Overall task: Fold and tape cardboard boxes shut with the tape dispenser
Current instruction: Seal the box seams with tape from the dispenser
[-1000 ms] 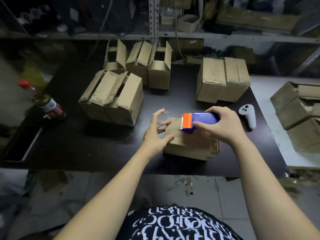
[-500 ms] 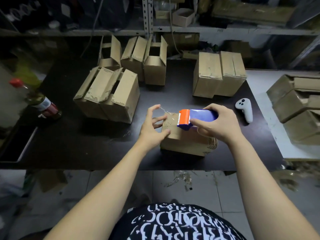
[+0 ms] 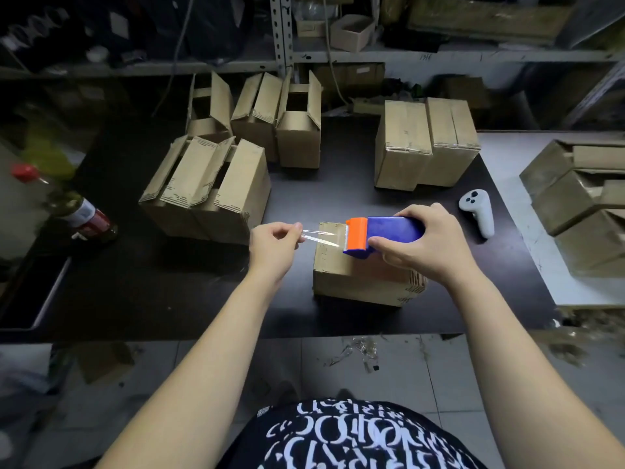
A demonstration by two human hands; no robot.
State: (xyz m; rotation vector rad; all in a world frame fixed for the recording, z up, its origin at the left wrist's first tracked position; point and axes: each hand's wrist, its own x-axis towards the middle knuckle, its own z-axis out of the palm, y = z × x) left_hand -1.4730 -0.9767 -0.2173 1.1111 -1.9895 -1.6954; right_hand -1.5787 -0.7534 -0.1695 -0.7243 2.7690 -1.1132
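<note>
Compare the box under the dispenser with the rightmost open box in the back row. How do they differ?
The near box has its flaps folded flat; the back box has flaps standing up. The right hand holds the dispenser over the near box; nothing touches the back box's top. The near box stands alone; the back box sits against a neighbour box. Both are brown cardboard on the dark table.

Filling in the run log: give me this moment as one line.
left hand: pinches tape | right hand: grips tape dispenser over box | tape: stretched from dispenser past box's left edge
</note>
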